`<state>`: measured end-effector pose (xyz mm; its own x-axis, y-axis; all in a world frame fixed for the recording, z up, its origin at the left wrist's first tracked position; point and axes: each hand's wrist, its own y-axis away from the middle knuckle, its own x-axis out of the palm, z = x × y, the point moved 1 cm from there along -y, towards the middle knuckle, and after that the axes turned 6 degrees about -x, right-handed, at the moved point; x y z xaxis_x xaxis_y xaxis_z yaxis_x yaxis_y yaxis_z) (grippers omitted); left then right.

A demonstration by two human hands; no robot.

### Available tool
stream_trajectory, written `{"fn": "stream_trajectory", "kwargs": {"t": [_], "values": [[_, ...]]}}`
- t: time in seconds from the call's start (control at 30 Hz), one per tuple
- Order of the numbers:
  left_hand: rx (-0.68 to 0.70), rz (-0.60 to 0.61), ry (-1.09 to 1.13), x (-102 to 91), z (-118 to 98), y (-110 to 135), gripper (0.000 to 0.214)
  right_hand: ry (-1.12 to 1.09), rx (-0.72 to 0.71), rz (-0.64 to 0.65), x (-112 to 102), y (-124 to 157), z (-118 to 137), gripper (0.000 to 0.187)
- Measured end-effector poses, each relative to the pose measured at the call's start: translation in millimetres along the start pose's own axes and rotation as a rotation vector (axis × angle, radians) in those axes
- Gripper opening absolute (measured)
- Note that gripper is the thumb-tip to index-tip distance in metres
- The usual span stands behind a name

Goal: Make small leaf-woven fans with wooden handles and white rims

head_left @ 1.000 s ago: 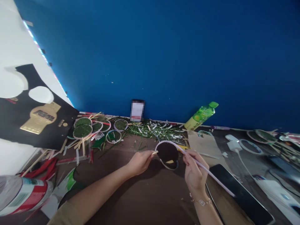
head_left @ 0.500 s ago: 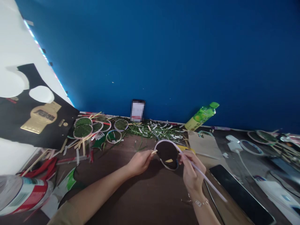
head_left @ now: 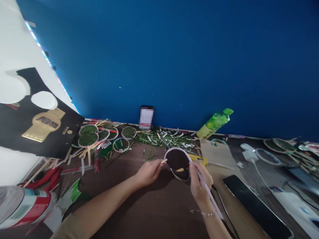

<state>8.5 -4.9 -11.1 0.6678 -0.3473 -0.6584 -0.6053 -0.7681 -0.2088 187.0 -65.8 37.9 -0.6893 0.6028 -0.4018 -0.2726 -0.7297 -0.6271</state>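
A small round dark disc point(head_left: 175, 160) with a short wooden stick point(head_left: 163, 161) at its left side is held just above the table. My left hand point(head_left: 149, 173) pinches that stick between thumb and fingers. A pale lilac strip point(head_left: 216, 206) curves along the disc's upper rim, and its loose tail runs down to the right past my right wrist. My right hand point(head_left: 200, 182) is closed on this strip at the disc's right edge. Under the disc's lower edge a pale curved rim shows, with a small yellowish patch point(head_left: 179, 170) inside it.
Green and white clippings point(head_left: 165, 137) lie along the blue wall. Several green-filled round discs point(head_left: 88, 138) are at left. A propped phone point(head_left: 146, 118), a tilted green-capped bottle point(head_left: 214, 124), a yellow tool point(head_left: 199, 159), a black phone point(head_left: 256, 205) and a plastic jar point(head_left: 27, 205) stand around.
My right hand has shifted slightly left and turned along the disc's right edge. The strip's tail has swung downward and inward, and more of the yellow tool shows. My left hand stays put.
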Motion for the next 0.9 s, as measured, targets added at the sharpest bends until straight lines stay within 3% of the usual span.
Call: {"fn": "stream_trajectory", "kwargs": {"t": [0.37, 0.9], "values": [[0.021, -0.019, 0.021, 2.0, 2, -1, 0.034, 0.204, -0.056, 0.055, 6, 1, -4, 0.028], [0.087, 0.041, 0.006, -4.4, -6, 0, 0.038, 0.133, -0.13, 0.134, -1, -9, -8, 0.025]]}}
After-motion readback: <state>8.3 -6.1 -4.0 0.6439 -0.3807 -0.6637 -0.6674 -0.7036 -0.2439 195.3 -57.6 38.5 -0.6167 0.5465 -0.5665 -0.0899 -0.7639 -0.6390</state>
